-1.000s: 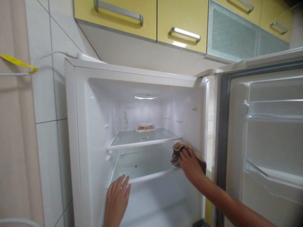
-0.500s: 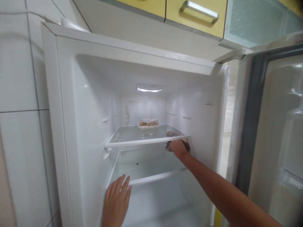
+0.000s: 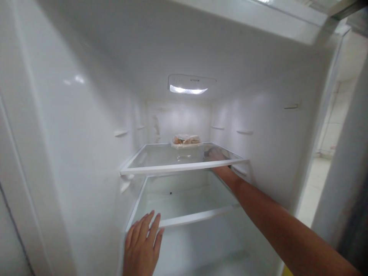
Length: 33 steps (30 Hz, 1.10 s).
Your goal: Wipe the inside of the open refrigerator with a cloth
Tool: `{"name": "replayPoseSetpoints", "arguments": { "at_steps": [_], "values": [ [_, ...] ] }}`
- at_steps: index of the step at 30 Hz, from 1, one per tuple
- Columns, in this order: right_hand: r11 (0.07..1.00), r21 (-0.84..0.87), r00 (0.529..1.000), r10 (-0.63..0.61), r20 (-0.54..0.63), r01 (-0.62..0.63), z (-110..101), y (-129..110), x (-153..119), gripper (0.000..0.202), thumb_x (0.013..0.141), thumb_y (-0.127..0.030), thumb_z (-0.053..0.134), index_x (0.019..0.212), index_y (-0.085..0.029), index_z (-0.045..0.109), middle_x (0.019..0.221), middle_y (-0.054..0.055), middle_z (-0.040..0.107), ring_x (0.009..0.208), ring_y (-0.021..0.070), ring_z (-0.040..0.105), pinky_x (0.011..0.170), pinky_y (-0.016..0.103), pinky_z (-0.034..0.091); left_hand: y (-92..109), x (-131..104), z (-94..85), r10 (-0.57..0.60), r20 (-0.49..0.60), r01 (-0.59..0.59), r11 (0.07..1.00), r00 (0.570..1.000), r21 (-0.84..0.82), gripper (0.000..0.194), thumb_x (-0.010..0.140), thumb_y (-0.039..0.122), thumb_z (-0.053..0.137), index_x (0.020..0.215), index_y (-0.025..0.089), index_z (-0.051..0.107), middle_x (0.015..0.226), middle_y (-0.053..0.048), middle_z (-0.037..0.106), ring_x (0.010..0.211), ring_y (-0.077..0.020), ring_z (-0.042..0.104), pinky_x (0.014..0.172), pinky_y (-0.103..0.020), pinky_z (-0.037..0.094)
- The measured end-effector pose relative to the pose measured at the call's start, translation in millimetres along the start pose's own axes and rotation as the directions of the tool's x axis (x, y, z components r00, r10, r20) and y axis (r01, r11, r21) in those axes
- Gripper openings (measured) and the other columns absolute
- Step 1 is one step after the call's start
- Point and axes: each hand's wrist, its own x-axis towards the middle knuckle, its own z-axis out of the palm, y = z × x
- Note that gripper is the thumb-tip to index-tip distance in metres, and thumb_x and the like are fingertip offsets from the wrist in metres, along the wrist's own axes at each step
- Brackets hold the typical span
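Note:
I look into an open white fridge. My right hand (image 3: pixel 216 155) reaches in under the upper glass shelf (image 3: pixel 175 168), near the right wall; I see it dimly through the glass, closed on a brown cloth (image 3: pixel 225 154) that is mostly hidden. My left hand (image 3: pixel 142 245) lies flat, fingers spread, on the front left corner of the lower glass shelf (image 3: pixel 195 219). A wrapped tray of food (image 3: pixel 186 140) sits at the back of the upper shelf.
The interior lamp (image 3: pixel 188 83) glows in the ceiling. Shelf rails (image 3: pixel 245 132) stick out of both side walls. The open door (image 3: pixel 343 180) stands at the right, with tiled floor (image 3: pixel 316 180) visible beyond it.
My head has moved closer, so the cabinets above are out of frame. My right hand with the cloth has gone deeper, from the fridge's right front edge to under the upper shelf. The left hand stayed put.

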Motion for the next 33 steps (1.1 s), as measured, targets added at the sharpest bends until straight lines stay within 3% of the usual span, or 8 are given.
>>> {"name": "replayPoseSetpoints", "arguments": {
  "at_steps": [4, 9, 13, 19, 22, 27, 30, 33],
  "values": [
    [0.995, -0.022, 0.995, 0.096, 0.038, -0.096, -17.3, -5.2, -15.0, 0.023, 0.092, -0.018, 0.048, 0.098, -0.012, 0.069, 0.111, 0.016, 0.069, 0.115, 0.028, 0.055, 0.104, 0.048, 0.039, -0.9, -3.6, 2.2, -0.026, 0.023, 0.026, 1.0, 0.999, -0.016, 0.038, 0.092, 0.036, 0.055, 0.126, 0.023, 0.063, 0.122, -0.008, 0.072, 0.113, -0.025, 0.061, 0.104, -0.043, 0.037],
    [0.983, -0.031, 0.983, 0.181, 0.011, -0.181, -56.2, -10.9, -52.3, 0.036, 0.091, -0.01, 0.04, 0.115, -0.008, 0.066, 0.123, 0.022, 0.066, 0.116, 0.0307, 0.057, 0.101, 0.045, 0.041, -1.5, -4.9, 1.9, -0.072, 0.069, 0.074, 0.997, 0.995, -0.033, 0.04, 0.093, 0.039, 0.051, 0.129, 0.025, 0.061, 0.125, -0.007, 0.071, 0.114, -0.0244, 0.061, 0.106, -0.043, 0.038],
    [0.983, -0.027, 0.983, 0.181, 0.019, -0.18, -89.0, -14.4, -86.2, 0.033, 0.088, -0.008, 0.043, 0.1, -0.008, 0.073, 0.108, 0.021, 0.072, 0.106, 0.03, 0.062, 0.098, 0.044, 0.044, -2.7, -2.4, -1.2, -0.061, 0.069, 0.064, 0.998, 0.996, -0.028, 0.039, 0.093, 0.039, 0.051, 0.127, 0.024, 0.062, 0.124, -0.007, 0.072, 0.113, -0.0235, 0.062, 0.105, -0.042, 0.039],
    [0.986, -0.019, 0.986, 0.165, -0.036, -0.166, -129.5, -14.2, -140.6, 0.033, 0.092, -0.014, 0.043, 0.105, -0.014, 0.074, 0.126, 0.016, 0.068, 0.127, 0.0303, 0.053, 0.111, 0.046, 0.034, -6.3, -1.3, -4.8, -0.031, 0.056, 0.033, 0.999, 0.998, -0.033, 0.038, 0.092, 0.037, 0.053, 0.127, 0.024, 0.063, 0.123, -0.006, 0.072, 0.114, -0.0229, 0.062, 0.105, -0.041, 0.039],
    [0.981, -0.021, 0.979, 0.192, -0.074, -0.194, -135.9, -13.7, -173.4, 0.037, 0.091, -0.011, 0.042, 0.109, -0.018, 0.073, 0.128, 0.011, 0.068, 0.13, 0.0282, 0.051, 0.113, 0.047, 0.032, -7.7, -2.1, -5.5, -0.036, 0.06, 0.038, 0.999, 0.998, -0.034, 0.038, 0.093, 0.037, 0.053, 0.128, 0.025, 0.062, 0.125, -0.006, 0.071, 0.115, -0.022, 0.062, 0.104, -0.041, 0.04],
    [0.98, -0.052, 0.976, 0.186, -0.116, -0.193, -125.4, -17.5, -223.2, 0.042, 0.083, -0.003, 0.048, 0.11, -0.023, 0.073, 0.128, 0.007, 0.069, 0.127, 0.0255, 0.054, 0.116, 0.045, 0.03, -8.4, -1.4, -6.5, -0.049, 0.064, 0.052, 0.997, 0.997, -0.048, 0.036, 0.094, 0.036, 0.049, 0.126, 0.026, 0.064, 0.124, -0.005, 0.072, 0.114, -0.0213, 0.063, 0.103, -0.041, 0.045],
    [0.985, -0.057, 0.984, 0.157, -0.088, -0.163, -123.3, -20.6, -234.0, 0.038, 0.084, -0.006, 0.05, 0.108, -0.023, 0.074, 0.125, 0.008, 0.071, 0.125, 0.0258, 0.056, 0.115, 0.044, 0.032, -9.0, 0.3, -8.7, -0.053, 0.095, 0.058, 0.997, 0.994, -0.053, 0.036, 0.094, 0.036, 0.049, 0.125, 0.027, 0.064, 0.125, -0.005, 0.072, 0.115, -0.0213, 0.064, 0.102, -0.042, 0.047],
    [0.985, 0.017, 0.985, 0.17, 0.012, -0.171, -134.3, -22.0, -229.7, 0.034, 0.086, -0.008, 0.047, 0.1, -0.021, 0.075, 0.112, 0.011, 0.074, 0.114, 0.0267, 0.062, 0.107, 0.045, 0.039, -9.6, 2.2, -11.8, -0.041, 0.114, 0.047, 0.998, 0.993, -0.051, 0.036, 0.094, 0.036, 0.049, 0.125, 0.027, 0.064, 0.124, -0.005, 0.072, 0.115, -0.0211, 0.064, 0.102, -0.041, 0.048]
  ]
}}
